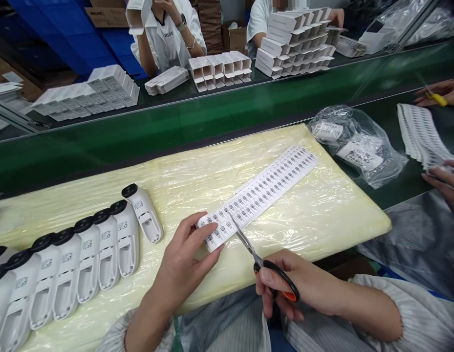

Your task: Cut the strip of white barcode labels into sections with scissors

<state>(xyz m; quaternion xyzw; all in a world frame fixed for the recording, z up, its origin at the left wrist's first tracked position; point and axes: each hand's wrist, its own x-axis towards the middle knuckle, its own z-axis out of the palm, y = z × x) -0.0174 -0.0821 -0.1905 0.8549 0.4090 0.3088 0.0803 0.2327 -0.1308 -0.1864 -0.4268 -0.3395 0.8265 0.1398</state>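
At twelve o'clock from the middle of the view, a smooth, glossy green surface (157,134) is seen, and in front of it a pale yellow mat (197,171) is wrapped in wrinkled, shining film. At eight o'clock, a slanting row of white devices (66,286) is laid out, each rounded body capped in black and hollowed by a long recess. At one o'clock, open-ended white cartons (276,49) are piled in steps. Just short of three o'clock, a crumpled clear plastic bag (390,161) is marked by handwritten white slips. The label sheet (263,190) is set near the middle, over the mat, angled from eight to two o'clock; it is long, narrow and white, printed in repeated rows of small dark codes. At five o'clock, the black and orange handles of steel scissors (256,256) are gripped by the curled fingers of the right hand (307,281), one blade laid over the sheet; how far the blades are parted cannot be told. At seven o'clock, the sheet's near end is pinched by the slightly spread fingers and thumb of the left hand (183,259).
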